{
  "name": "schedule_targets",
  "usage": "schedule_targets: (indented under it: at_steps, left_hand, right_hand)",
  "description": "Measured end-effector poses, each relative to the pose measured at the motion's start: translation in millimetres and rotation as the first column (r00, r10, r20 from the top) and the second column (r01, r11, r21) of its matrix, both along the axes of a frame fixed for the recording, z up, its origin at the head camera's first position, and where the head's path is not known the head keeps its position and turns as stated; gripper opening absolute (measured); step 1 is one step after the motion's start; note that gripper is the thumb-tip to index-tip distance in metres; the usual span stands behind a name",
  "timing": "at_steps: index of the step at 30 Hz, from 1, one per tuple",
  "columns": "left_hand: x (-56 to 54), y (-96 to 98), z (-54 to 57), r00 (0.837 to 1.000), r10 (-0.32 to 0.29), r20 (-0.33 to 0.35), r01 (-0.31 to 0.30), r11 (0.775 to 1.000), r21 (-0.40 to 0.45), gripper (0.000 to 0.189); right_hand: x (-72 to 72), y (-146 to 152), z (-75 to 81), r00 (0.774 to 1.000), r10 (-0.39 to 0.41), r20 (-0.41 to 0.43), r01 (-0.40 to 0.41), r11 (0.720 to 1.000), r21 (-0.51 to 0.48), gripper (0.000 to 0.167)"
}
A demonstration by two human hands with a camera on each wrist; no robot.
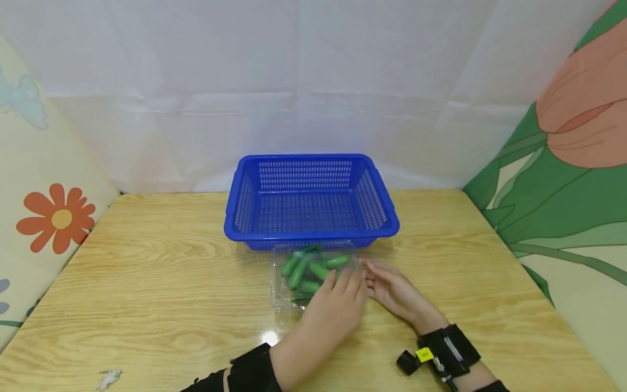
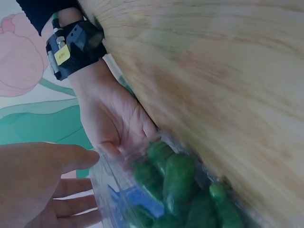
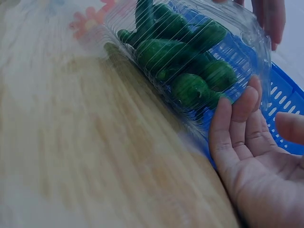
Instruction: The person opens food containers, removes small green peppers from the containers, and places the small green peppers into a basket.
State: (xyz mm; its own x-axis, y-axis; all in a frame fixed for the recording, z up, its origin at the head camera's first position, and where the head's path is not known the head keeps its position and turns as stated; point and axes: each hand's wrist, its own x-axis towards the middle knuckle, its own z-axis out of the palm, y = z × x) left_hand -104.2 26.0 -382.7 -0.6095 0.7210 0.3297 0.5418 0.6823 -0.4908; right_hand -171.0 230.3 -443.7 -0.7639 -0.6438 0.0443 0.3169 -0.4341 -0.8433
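Note:
A clear plastic box (image 1: 278, 291) with several small green cucumbers (image 1: 297, 272) inside stands on the table, close in front of the blue basket. My left hand (image 1: 335, 305) lies over the box's near right part, its fingers stretched out on the clear plastic; the left wrist view shows its thumb (image 2: 78, 157) at the box's edge. At the right side of the box is my right hand (image 1: 397, 294), palm turned towards it. In the right wrist view its fingertips (image 3: 221, 111) touch the side wall, slightly bent, without gripping.
The blue plastic basket (image 1: 313, 237), with slotted walls and nothing in it, stands behind the box. White cloth (image 1: 294, 71) hangs at the back of the wooden table (image 1: 171, 261). Flower-printed panels (image 1: 563, 218) flank both sides.

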Motion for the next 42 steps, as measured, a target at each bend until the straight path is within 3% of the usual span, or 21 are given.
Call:
schedule_targets:
  at_steps: [7,15,22,42]
  left_hand:
    - [0.3,10.3,0.8,0.996,0.049,0.079,-0.046,0.998,-0.044,0.041]
    - [1.7,13.2,2.2,0.995,0.083,0.057,-0.08,0.996,-0.043,0.041]
    - [3.0,15.5,3.9,0.985,0.136,0.109,-0.131,0.99,-0.044,0.043]
    - [1.4,25.7,1.9,0.989,0.141,0.044,-0.139,0.988,-0.062,0.038]
  right_hand:
    - [-0.2,0,1.3,1.0,-0.007,0.009,0.007,1.0,-0.002,0.046]
    - [0.1,-2,1.3,1.0,-0.008,0.007,0.009,1.0,-0.005,0.046]
    - [-0.2,0,1.0,1.0,-0.001,0.003,0.001,1.0,-0.009,0.047]
    - [2.1,0,2.9,0.997,-0.069,0.038,0.067,0.997,0.044,0.043]
